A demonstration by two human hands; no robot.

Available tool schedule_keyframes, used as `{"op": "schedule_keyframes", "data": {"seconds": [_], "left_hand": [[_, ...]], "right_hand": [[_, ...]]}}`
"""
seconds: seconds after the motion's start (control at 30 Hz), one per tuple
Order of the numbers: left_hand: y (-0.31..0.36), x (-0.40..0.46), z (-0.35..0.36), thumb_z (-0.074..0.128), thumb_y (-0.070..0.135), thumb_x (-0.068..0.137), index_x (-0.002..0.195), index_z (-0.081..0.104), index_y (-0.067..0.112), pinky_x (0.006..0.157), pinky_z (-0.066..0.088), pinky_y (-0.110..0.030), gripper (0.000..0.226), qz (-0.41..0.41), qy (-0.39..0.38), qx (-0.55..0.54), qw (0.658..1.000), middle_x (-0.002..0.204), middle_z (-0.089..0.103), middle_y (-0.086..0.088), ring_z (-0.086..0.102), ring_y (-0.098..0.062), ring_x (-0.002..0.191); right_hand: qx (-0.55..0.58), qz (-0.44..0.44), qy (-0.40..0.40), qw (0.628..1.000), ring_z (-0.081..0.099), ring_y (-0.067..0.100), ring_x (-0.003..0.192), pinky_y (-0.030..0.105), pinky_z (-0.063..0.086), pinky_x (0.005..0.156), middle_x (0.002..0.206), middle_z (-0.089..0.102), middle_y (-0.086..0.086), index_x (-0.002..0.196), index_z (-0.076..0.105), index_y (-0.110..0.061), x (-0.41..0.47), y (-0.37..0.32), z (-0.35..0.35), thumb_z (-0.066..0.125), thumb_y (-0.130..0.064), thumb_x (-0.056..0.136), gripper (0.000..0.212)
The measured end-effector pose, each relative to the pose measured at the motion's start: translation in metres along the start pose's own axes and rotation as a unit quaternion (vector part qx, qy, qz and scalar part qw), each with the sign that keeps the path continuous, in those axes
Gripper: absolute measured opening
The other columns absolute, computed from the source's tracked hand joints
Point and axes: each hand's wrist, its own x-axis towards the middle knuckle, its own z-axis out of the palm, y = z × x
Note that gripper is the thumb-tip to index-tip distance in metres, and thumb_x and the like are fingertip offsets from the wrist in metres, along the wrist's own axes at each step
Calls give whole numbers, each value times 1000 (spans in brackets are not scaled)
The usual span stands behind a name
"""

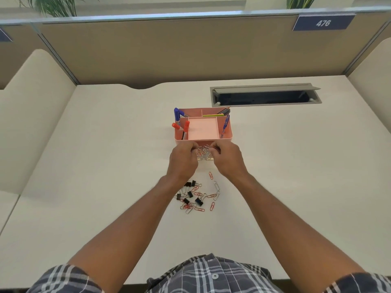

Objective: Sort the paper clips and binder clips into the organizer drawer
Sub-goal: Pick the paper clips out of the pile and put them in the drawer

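Organizer (227, 132), pink, at the centre of the frame on a pale desk (105, 166). Its compartments hold blue and red markers (177, 121) at left, pencils (222, 112) at the back, and a blue pen (226, 123) at right; the middle tray is bare. A clear drawer (203, 154), pulled out below the organizer, contains paper clips. The left hand (183, 159) and right hand (228, 158) flank the drawer with fingers curled at its sides; whether they grip it cannot be told. Loose paper clips (215, 193) and black binder clips (198, 201) lie scattered lower in the frame, between the forearms.
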Motion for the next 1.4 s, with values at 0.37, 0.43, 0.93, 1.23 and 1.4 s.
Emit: {"op": "schedule_keyframes", "data": {"seconds": [0.37, 0.43, 0.93, 1.23, 1.4], "left_hand": [[-10, -29, 19, 57, 5, 92, 90, 61, 13, 64, 46, -26, 9, 54, 23, 22, 998, 86, 58, 1, 52, -14, 76], [-14, -42, 26, 56, 3, 90, 90, 62, 12, 65, 46, -30, 10, 47, 15, 24, 998, 84, 59, 0, 52, -15, 76], [-39, -52, 35, 68, 8, 73, 87, 72, 15, 70, 32, -35, 16, 41, -173, 307, 935, 93, 52, -5, 46, -28, 87], [-37, -44, 40, 63, 13, 80, 93, 68, 16, 76, 34, -36, 14, 50, -220, 330, 917, 101, 50, -5, 44, -26, 95], [-41, -44, 39, 55, 12, 85, 89, 65, 16, 79, 38, -39, 11, 47, -236, 290, 927, 98, 52, -2, 46, -26, 95]], "right_hand": [[33, -46, -37, 998, 61, 24, 108, 32, 54, 90, 120, 68, 11, 127, 60, -10, -5, 4, -8, 49, -7, 99, 31], [30, -47, -54, 997, 57, 24, 114, 28, 50, 90, 127, 64, 12, 135, 55, -10, -4, 4, -8, 47, -5, 99, 37], [-171, 126, -137, 967, 62, 32, 89, 36, 50, 76, 94, 66, 11, 89, 67, -6, -65, 59, 37, 59, -24, 87, 20], [-177, 102, -147, 968, 61, 30, 89, 37, 49, 74, 96, 64, 12, 90, 63, -7, -60, 62, 49, 51, -12, 88, 13], [-52, 167, -114, 978, 62, 26, 95, 34, 51, 81, 104, 69, 7, 103, 65, -13, -50, 65, 35, 52, -15, 92, 17]]}}
